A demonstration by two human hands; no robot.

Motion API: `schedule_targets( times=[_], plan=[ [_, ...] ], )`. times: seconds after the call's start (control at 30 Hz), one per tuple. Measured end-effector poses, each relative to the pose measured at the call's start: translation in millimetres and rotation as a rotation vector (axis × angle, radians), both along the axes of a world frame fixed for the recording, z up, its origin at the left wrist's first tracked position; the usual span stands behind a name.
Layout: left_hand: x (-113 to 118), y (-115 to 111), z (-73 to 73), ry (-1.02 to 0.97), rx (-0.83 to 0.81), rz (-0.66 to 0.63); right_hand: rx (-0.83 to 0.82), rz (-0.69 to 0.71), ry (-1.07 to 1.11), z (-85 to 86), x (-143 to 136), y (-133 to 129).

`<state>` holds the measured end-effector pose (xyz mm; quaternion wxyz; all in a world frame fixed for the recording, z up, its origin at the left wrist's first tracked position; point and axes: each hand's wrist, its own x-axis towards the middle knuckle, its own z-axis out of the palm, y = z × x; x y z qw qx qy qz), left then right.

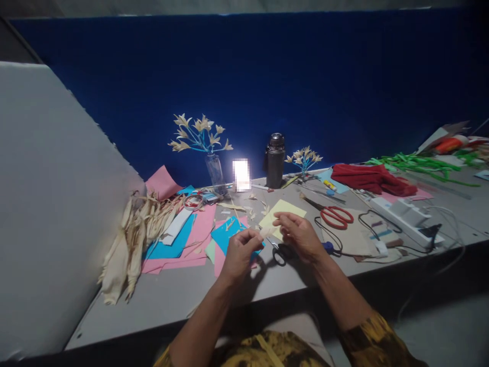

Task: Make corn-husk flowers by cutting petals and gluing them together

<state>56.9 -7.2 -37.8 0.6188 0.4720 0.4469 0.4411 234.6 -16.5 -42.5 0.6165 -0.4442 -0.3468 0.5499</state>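
Note:
My left hand [241, 251] is closed in a pinch over the front of the table. Between its thumb and forefinger is a small pale piece of dried husk [268, 232]. Just right of it, my right hand [300, 235] has its fingers bent and tips close together; what they hold, if anything, is too small to make out. Below and between the hands lies a small pair of black-handled scissors [279, 255]. Yellow paper [292, 208] is partly behind my right hand, and blue paper [225, 235] lies beyond my left.
Dried corn husks [132, 244] are heaped at left beside pink paper [204, 229]. Husk flowers [202, 125] stand in a glass bottle [216, 173], near a bright lamp [241, 175] and a flask [275, 163]. Red-handled scissors [336, 217] and a power strip [407, 221] lie at right.

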Motion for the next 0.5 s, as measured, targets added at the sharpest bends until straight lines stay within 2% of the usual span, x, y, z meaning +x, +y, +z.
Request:
schedule_targets(
  times=[0.07, 0.1, 0.23, 0.33, 0.4, 0.5],
  plan=[
    [-0.8, -1.2, -7.1, -0.017, -0.020, 0.008, -0.021, -0.081, 0.008, -3.6, 2.8, -5.5],
    [-0.6, -2.3, -11.3, -0.023, -0.023, 0.004, -0.030, -0.066, -0.018, -6.1, 2.8, -8.1],
    [3.8, -7.9, -25.8, -0.005, 0.012, 0.005, -0.010, 0.133, -0.189, -14.8, -5.9, -14.0],
    [-1.1, -5.6, -27.7, 0.031, 0.031, 0.043, 0.002, 0.087, -0.225, -14.1, -10.8, -13.4],
    [-15.7, 2.8, -24.7, 0.032, 0.027, 0.129, -0.008, 0.016, -0.204, -11.1, -8.0, -12.2],
    [-49.6, 19.7, -19.9, 0.064, 0.110, 0.337, -0.012, -0.060, -0.120, -8.2, 2.4, -10.0]
  ],
)
